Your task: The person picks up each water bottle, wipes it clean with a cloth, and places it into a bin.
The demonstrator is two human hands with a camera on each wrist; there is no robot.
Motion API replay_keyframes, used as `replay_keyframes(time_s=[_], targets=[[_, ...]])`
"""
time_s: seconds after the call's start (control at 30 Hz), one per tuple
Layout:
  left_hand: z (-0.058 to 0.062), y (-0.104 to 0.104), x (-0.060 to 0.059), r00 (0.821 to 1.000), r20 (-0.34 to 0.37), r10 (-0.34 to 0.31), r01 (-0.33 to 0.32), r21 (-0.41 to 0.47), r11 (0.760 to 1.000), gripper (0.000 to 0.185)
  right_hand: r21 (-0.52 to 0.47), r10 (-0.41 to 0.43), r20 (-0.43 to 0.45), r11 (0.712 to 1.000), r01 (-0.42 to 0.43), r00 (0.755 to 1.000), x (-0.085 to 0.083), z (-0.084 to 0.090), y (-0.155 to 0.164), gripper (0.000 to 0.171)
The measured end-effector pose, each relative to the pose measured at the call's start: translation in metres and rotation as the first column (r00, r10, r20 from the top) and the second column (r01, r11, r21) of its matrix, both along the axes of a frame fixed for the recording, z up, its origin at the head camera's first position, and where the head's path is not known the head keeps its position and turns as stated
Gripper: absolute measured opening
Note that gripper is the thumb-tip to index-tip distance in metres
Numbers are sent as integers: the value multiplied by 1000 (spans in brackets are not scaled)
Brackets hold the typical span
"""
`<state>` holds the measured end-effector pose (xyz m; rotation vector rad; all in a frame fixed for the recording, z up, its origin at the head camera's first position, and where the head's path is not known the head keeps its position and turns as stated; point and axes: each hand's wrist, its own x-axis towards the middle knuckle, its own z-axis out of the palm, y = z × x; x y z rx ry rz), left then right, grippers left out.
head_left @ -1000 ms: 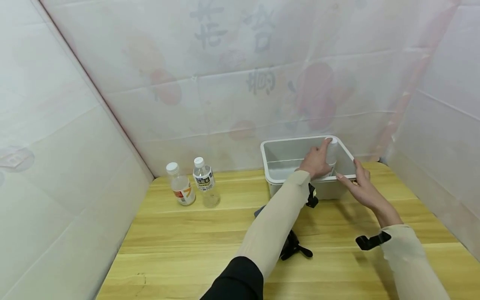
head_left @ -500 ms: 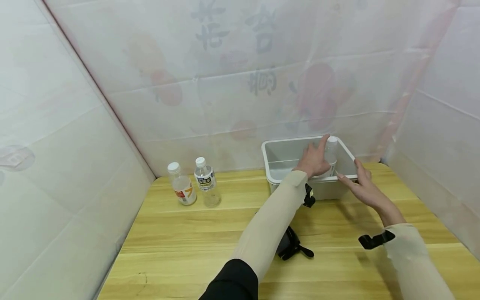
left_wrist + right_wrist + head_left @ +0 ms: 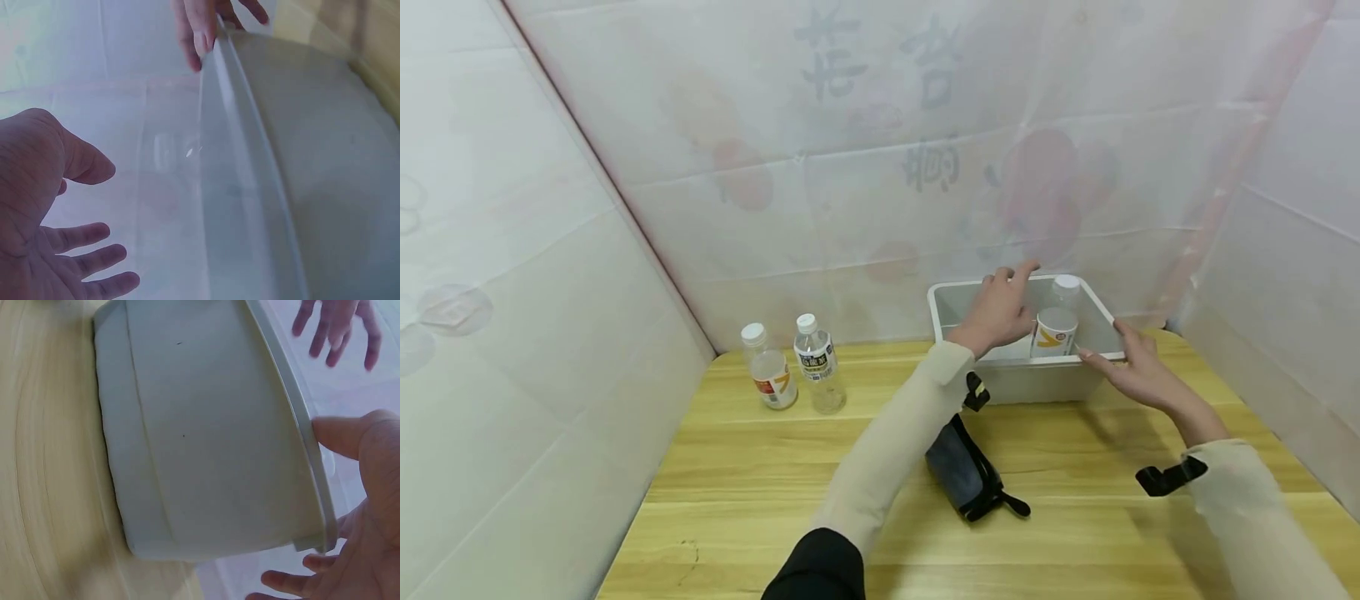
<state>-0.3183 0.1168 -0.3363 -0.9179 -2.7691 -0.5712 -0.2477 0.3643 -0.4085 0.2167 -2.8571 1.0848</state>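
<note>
My left hand (image 3: 1002, 310) moved off the bottle (image 3: 1055, 329), fingers wide; my right hand (image 3: 1141, 372) gripped the bin (image 3: 1041, 385). Brushing past, I risked toppling the bottle.

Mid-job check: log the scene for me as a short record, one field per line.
left grip: over the bin, fingers spread, holding nothing
right grip: at the bin's near right corner, thumb touching it
visible in bin: capped bottle, upright, right end
table, left side: red-labelled bottle, dark-labelled bottle, both upright
nearer than bin: dark pouch
</note>
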Motion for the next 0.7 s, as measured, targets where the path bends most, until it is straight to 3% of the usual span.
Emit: replay_keyframes(time_s=[0.17,0.33,0.53,0.7], targets=[[7,-26,6,996,-84,-25,26,4,1000,63,61,-30,-45,998,33,999,1,16,3,84],[7,-53,11,988,-149,-35,37,12,999,59,129,-49,-26,990,52,998,4,38,1,91],[6,-83,17,973,-230,-31,33,7,999,55,157,-12,-68,987,22,998,2,56,-9,89],[3,-109,24,969,-243,-42,46,12,999,55,185,29,-120,983,-6,992,3,65,-22,86]])
